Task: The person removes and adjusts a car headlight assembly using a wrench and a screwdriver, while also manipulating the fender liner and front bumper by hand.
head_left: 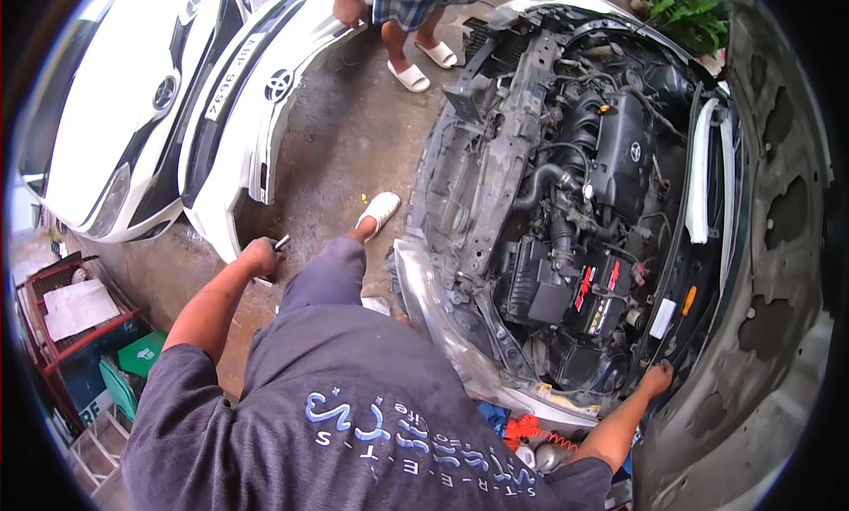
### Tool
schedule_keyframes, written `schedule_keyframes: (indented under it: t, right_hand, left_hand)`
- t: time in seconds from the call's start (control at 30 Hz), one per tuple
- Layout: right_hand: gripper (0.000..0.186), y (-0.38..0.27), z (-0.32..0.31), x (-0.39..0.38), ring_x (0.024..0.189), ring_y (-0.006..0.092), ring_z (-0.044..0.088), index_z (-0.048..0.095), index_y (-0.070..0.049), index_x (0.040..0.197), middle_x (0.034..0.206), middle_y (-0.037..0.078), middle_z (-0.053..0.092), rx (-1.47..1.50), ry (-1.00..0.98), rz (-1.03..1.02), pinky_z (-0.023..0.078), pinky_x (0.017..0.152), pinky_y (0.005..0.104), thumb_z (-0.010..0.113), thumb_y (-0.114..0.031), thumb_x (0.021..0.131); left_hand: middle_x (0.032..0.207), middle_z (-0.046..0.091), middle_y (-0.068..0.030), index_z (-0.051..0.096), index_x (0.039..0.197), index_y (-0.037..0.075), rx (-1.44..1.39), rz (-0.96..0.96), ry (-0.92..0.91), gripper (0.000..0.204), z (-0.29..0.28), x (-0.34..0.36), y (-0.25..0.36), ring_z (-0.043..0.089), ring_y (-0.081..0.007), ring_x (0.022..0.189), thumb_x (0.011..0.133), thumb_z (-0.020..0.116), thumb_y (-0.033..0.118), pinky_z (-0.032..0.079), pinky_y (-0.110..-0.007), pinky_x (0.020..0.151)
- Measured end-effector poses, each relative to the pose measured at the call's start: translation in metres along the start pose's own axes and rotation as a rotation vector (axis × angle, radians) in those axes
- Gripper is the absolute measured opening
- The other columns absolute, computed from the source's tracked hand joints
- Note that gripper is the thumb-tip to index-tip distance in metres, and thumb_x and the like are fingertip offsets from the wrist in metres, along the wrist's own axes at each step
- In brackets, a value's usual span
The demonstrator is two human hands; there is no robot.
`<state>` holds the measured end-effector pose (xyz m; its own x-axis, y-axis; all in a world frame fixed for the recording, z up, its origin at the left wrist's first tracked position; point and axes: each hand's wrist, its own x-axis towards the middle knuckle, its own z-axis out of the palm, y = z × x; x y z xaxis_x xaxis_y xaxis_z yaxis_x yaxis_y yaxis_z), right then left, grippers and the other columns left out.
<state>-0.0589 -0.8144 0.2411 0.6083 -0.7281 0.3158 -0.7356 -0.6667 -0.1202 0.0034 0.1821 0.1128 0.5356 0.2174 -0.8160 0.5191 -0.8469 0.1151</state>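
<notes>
My left hand (261, 257) is closed around a short silver metal tool (282, 243), whose exact kind I cannot make out. It is beside the near end of a detached white front bumper (237, 148). My right hand (656, 380) reaches over the fender to the rear near corner of a car's open engine bay (539, 193). Its fingers are curled together there, and what they grip, if anything, is hidden. Farther along that edge lie an orange-handled tool (688, 301) and a small white box (661, 318). The battery (594, 299) sits left of that hand.
Another person's hand (350, 11) rests at the bumper's far end. A white car (115, 104) stands at the left. The raised hood (778, 246) rises at the right. Below the fender hangs an orange coiled hose (557, 440). A red metal rack (84, 312) stands at the lower left.
</notes>
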Motion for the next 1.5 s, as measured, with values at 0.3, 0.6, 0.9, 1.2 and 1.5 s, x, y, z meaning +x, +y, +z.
schedule_keyframes:
  t: [0.3, 0.6, 0.9, 1.2, 1.5]
  right_hand:
    - [0.032, 0.029, 0.000, -0.018, 0.080, 0.0270, 0.074, 0.074, -0.001, 0.112, 0.100, 0.018, 0.075, 0.230, -0.138, 0.244, 0.059, 0.069, 0.0370, 0.054, -0.008, 0.088]
    - [0.028, 0.037, -0.004, -0.056, 0.063, 0.0181, 0.063, 0.070, 0.002, 0.112, 0.083, 0.010, 0.068, 0.504, -0.212, 0.351, 0.051, 0.054, 0.0292, 0.052, -0.003, 0.091]
    - [0.021, 0.072, -0.028, -0.051, 0.061, 0.0148, 0.061, 0.068, 0.000, 0.114, 0.081, 0.007, 0.068, 0.614, -0.192, 0.369, 0.051, 0.052, 0.0284, 0.062, -0.009, 0.096]
    - [0.018, 0.002, -0.016, -0.033, 0.066, 0.0142, 0.065, 0.068, -0.002, 0.110, 0.083, 0.007, 0.069, 0.752, -0.191, 0.526, 0.053, 0.055, 0.0259, 0.058, -0.002, 0.095]
    - [0.016, -0.003, -0.017, -0.017, 0.066, 0.0117, 0.064, 0.070, -0.005, 0.103, 0.081, 0.004, 0.069, 0.797, -0.197, 0.642, 0.052, 0.054, 0.0248, 0.057, -0.001, 0.093]
  left_hand:
    - [0.099, 0.072, -0.0266, 0.075, 0.110, 0.003, 0.051, 0.103, -0.009, 0.038, 0.005, 0.011, 0.022, 0.070, -0.0414, 0.097, 0.091, 0.072, 0.036, 0.054, -0.047, 0.087]
    - [0.099, 0.072, -0.0268, 0.074, 0.110, 0.001, 0.057, 0.108, -0.016, 0.041, 0.011, 0.021, 0.022, 0.070, -0.0417, 0.096, 0.091, 0.073, 0.038, 0.054, -0.048, 0.086]
    - [0.095, 0.073, -0.0265, 0.071, 0.100, -0.004, 0.130, 0.117, -0.031, 0.037, 0.005, 0.040, 0.037, 0.071, -0.0411, 0.091, 0.088, 0.076, 0.031, 0.053, -0.049, 0.081]
    - [0.068, 0.056, -0.0028, 0.065, 0.084, 0.000, -0.085, 0.172, -0.022, 0.021, 0.012, 0.032, 0.000, 0.046, -0.0156, 0.065, 0.091, 0.072, 0.018, 0.043, -0.040, 0.062]
    - [0.067, 0.056, -0.0045, 0.066, 0.082, 0.003, -0.063, 0.093, 0.001, 0.020, -0.019, 0.036, 0.014, 0.049, -0.0163, 0.061, 0.090, 0.071, 0.020, 0.044, -0.040, 0.060]
